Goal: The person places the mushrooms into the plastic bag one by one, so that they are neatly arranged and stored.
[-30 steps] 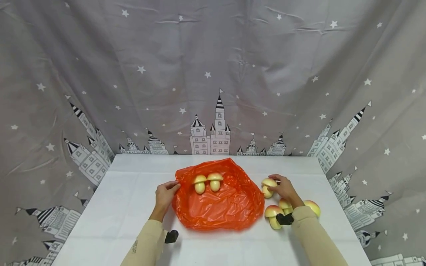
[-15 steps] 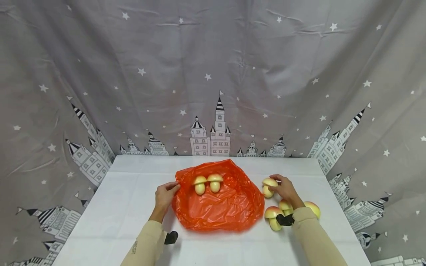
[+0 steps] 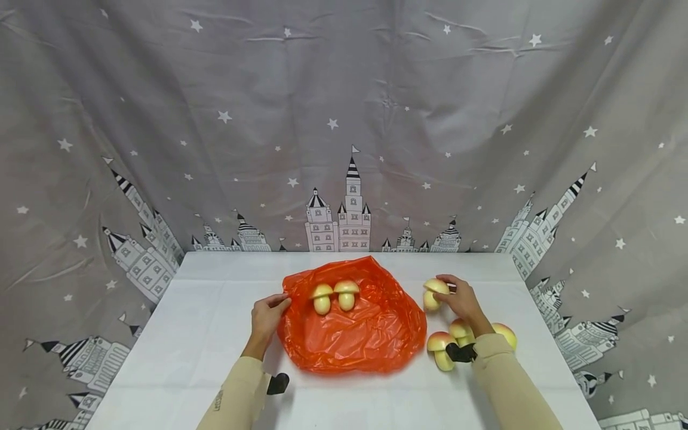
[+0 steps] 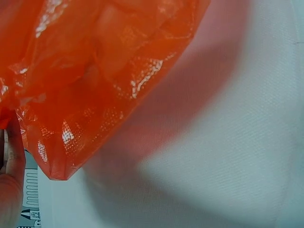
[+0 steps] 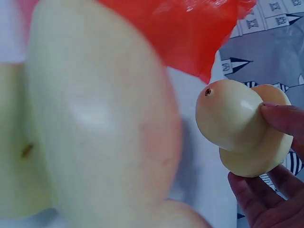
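Your right hand (image 3: 461, 300) and the mushroom (image 3: 432, 300) pinched in it had shifted slightly away from you since the earlier frame, just right of the red bag (image 3: 349, 349). Your left hand (image 3: 266, 315) pinched the bag's left edge. You seemed to be picking up that mushroom for bagging; the next move probably called for clearing the bag's rim. Its cap pointed away from you, its long axis running stem-end toward you, slanting slightly bagward.
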### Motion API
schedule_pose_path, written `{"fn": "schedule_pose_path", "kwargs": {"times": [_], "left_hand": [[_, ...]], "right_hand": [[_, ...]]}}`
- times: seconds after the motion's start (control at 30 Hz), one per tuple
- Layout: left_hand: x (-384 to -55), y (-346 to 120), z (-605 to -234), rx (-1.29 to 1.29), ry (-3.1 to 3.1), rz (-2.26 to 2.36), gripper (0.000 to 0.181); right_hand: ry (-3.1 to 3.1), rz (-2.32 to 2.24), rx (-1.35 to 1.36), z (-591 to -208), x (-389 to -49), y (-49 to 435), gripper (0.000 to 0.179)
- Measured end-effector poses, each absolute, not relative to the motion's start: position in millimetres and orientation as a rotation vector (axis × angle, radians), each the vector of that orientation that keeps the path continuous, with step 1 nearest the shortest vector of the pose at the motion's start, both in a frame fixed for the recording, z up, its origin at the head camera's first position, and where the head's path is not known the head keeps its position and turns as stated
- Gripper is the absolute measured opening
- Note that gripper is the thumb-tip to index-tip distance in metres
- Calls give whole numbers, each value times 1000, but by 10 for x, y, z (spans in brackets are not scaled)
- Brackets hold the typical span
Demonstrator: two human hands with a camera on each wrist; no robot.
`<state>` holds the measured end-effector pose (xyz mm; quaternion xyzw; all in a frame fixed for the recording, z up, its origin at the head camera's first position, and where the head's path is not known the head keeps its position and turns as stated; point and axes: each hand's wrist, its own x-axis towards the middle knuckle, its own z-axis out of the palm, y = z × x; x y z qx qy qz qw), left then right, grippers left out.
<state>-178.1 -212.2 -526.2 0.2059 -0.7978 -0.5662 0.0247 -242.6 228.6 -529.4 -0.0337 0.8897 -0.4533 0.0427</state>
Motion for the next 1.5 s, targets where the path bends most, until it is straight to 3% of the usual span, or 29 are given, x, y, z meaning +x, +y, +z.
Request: {"fn": "schedule_pose_path", "kwargs": {"times": [0.7, 1.5], "left_hand": [[-1782, -2125, -5311, 624, -2461, -1764, 30], [-1780, -2121, -5304, 629, -2446, -1790, 30]], "right_hand": [[2662, -1564, -139, -4936, -2413, 2021, 51], [2563, -1651, -318, -4893, -2347, 1570, 48]]}}
